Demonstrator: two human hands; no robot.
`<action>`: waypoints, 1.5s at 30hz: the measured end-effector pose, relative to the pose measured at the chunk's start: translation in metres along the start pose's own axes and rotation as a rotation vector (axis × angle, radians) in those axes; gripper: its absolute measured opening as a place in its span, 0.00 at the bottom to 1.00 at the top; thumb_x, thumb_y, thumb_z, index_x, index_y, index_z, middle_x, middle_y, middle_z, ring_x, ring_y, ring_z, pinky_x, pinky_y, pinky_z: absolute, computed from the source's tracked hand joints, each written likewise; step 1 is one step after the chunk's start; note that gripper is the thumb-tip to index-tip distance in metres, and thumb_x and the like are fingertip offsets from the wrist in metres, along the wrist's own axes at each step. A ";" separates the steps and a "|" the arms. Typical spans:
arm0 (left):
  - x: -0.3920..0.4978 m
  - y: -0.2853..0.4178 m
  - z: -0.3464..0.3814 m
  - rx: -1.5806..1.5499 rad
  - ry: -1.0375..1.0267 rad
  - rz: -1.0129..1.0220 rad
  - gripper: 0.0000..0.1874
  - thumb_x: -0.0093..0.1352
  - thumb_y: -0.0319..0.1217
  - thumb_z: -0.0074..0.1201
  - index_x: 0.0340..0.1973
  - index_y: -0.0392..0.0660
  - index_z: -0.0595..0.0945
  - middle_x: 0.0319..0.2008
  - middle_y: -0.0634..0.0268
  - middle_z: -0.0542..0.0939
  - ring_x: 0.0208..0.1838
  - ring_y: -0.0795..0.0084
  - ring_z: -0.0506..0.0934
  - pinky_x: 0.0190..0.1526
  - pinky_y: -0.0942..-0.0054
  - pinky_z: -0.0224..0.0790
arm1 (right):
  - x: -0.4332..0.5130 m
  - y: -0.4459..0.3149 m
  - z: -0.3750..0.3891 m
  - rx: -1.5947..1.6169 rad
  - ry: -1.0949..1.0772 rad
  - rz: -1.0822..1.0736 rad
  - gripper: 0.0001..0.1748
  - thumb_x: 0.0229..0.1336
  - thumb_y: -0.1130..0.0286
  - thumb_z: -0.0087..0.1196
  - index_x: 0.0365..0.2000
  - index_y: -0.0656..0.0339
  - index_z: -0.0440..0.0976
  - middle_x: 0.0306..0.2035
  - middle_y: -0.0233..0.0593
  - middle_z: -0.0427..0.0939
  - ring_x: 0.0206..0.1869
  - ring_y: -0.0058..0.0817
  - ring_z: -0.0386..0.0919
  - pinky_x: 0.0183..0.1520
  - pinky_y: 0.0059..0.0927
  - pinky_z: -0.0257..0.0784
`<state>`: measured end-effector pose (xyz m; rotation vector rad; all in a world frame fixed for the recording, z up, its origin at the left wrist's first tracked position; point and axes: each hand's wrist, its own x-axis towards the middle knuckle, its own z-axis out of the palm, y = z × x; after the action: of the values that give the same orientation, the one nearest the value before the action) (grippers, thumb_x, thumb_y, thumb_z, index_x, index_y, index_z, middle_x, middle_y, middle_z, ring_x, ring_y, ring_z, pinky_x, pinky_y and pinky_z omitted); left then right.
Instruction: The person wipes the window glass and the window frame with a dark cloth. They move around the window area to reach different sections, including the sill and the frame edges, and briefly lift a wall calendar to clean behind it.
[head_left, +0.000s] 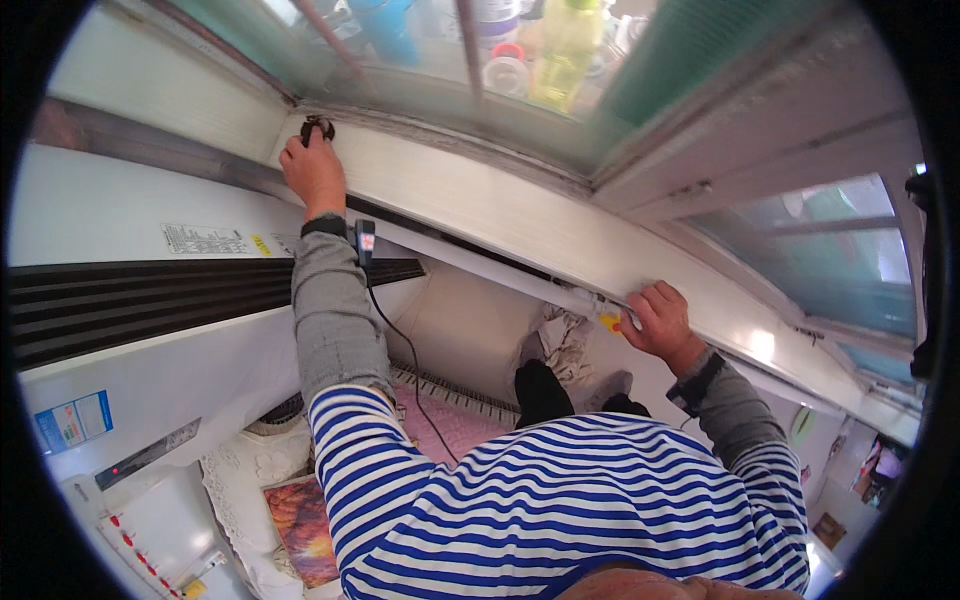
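Note:
My left hand (313, 171) reaches up to the left end of a pale window sill (420, 174), its fingers pressing a dark, crumpled scrap (318, 130) against the corner by the window frame (480, 146). What the scrap is made of cannot be told. Further right, my right hand (660, 319) rests on the front edge of the same sill, fingers over the top and thumb below, beside a small yellow and red piece (610, 322). Whether it holds that piece is unclear. A dark device with a lit face (365, 241) and a cable sits at my left forearm.
A white air conditioner (150, 202) with dark louvres stands at left. Behind the glass are bottles, one of them yellow-green (564, 56). An open window sash (825, 232) is at right. Below lie a crumpled cloth (564, 345), a pink cover (450, 409) and a patterned cushion (304, 525).

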<state>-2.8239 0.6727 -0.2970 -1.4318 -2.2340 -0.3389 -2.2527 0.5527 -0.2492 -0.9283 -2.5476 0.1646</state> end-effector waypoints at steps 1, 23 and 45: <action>-0.009 0.017 -0.005 -0.027 0.017 0.007 0.16 0.70 0.34 0.61 0.53 0.52 0.86 0.52 0.55 0.76 0.57 0.47 0.72 0.56 0.53 0.71 | -0.001 0.000 0.000 0.008 0.012 -0.006 0.14 0.43 0.72 0.66 0.34 0.58 0.76 0.28 0.38 0.73 0.31 0.39 0.74 0.33 0.40 0.72; -0.309 0.454 -0.239 -0.673 -0.168 0.744 0.24 0.65 0.28 0.62 0.58 0.46 0.82 0.53 0.50 0.72 0.60 0.43 0.69 0.63 0.48 0.63 | -0.312 0.039 -0.092 0.290 0.126 0.479 0.07 0.57 0.70 0.62 0.36 0.58 0.76 0.30 0.44 0.77 0.36 0.49 0.78 0.38 0.47 0.76; -0.505 0.809 -0.373 -1.140 -0.193 1.376 0.24 0.60 0.33 0.65 0.53 0.44 0.81 0.54 0.55 0.72 0.63 0.51 0.68 0.64 0.50 0.61 | -0.629 -0.025 -0.152 0.152 0.167 1.375 0.06 0.64 0.71 0.57 0.40 0.61 0.78 0.35 0.53 0.81 0.40 0.55 0.80 0.41 0.50 0.75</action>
<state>-1.8237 0.4556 -0.2621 -3.1638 -0.5143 -1.0066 -1.7700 0.1275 -0.3244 -2.2878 -1.3045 0.6019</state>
